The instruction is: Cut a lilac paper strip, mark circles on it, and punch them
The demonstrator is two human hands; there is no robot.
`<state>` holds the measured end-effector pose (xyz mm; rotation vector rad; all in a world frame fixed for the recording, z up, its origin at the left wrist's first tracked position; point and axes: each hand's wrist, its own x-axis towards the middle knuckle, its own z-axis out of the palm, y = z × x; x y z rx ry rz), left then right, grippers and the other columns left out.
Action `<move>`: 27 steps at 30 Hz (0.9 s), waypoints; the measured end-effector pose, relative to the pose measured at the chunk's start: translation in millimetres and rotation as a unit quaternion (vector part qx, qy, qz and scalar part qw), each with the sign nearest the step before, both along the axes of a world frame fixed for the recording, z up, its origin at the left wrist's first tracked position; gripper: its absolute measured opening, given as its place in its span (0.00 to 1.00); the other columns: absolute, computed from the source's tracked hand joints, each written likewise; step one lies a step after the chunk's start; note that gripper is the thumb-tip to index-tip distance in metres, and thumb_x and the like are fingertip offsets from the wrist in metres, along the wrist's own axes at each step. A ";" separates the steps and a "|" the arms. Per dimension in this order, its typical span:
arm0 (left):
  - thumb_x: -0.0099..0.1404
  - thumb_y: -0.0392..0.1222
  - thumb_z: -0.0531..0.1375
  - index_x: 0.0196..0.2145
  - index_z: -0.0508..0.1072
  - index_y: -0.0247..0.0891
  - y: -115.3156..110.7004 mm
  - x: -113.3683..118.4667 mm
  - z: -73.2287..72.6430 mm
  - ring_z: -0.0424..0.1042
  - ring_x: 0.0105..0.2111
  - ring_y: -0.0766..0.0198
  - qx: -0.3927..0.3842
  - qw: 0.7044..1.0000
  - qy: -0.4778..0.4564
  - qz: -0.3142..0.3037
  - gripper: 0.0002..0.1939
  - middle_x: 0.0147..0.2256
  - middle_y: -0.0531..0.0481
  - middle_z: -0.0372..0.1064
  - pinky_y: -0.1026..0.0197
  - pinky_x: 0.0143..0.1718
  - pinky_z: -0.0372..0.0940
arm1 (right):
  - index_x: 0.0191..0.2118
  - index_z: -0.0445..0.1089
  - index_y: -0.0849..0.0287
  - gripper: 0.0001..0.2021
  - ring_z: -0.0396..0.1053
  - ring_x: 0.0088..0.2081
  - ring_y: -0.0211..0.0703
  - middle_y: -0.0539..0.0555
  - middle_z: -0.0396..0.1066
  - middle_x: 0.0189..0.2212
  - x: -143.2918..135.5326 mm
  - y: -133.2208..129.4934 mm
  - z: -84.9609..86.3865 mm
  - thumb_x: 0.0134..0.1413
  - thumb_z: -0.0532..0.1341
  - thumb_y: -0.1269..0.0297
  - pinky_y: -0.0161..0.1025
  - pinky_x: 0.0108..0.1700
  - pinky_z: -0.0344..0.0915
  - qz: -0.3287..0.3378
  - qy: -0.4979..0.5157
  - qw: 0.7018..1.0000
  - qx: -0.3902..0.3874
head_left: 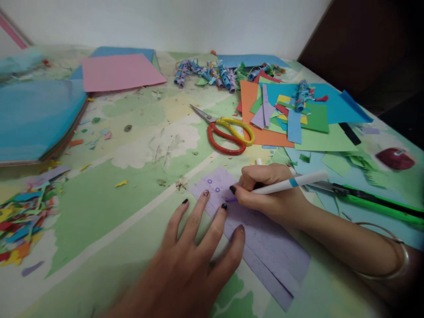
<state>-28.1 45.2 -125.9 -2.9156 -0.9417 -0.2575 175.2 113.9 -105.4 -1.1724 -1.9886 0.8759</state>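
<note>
Marker (309, 178) pinched in right hand (278, 194) | left hand (192, 251) spread on purple paper (271, 243) | seemingly mid-drawing | next mark needs paper steady

Scissors (218, 125) with one red and one yellow handle lie on the patterned tablecloth (99, 221). Just to their right, orange, green and blue sheets (265, 139) overlap, with a small blue paper roll (300, 98) lying on top. More decorated paper rolls (225, 77) cluster near the white wall (182, 24). On the left are a blue-topped paper stack (36, 119), a pink sheet (121, 73) and a heap of coloured scraps (24, 221). A green-handled cutter (380, 207) lies on the right, near a dark red object (395, 159).
</note>
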 end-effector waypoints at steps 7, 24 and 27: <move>0.64 0.44 0.53 0.59 0.58 0.44 0.0 0.7 -2.1 0.47 0.61 0.35 0.002 1.000 -0.011 -0.002 0.26 0.59 0.37 0.55 0.33 0.53 0.51 | 0.19 0.45 0.58 0.18 0.43 0.21 0.30 0.43 0.46 0.16 0.0 -0.3 -1.1 0.46 0.57 0.76 0.33 0.21 0.45 -0.012 0.030 0.999 -0.017; 0.65 0.43 0.52 0.59 0.58 0.44 0.4 1.4 -1.7 0.48 0.61 0.35 0.004 1.000 -0.006 -0.004 0.25 0.59 0.36 0.55 0.33 0.53 0.51 | 0.17 0.50 0.59 0.17 0.48 0.20 0.29 0.44 0.52 0.16 0.6 0.0 -0.5 0.48 0.59 0.73 0.31 0.21 0.47 -0.005 -0.004 1.000 -0.007; 0.65 0.43 0.52 0.60 0.57 0.44 0.8 0.2 -1.0 0.48 0.61 0.34 0.005 1.000 0.009 -0.007 0.26 0.59 0.36 0.54 0.33 0.52 0.52 | 0.18 0.48 0.59 0.17 0.47 0.20 0.29 0.44 0.50 0.16 0.8 0.0 -1.3 0.46 0.59 0.75 0.32 0.21 0.46 -0.004 0.002 1.000 -0.008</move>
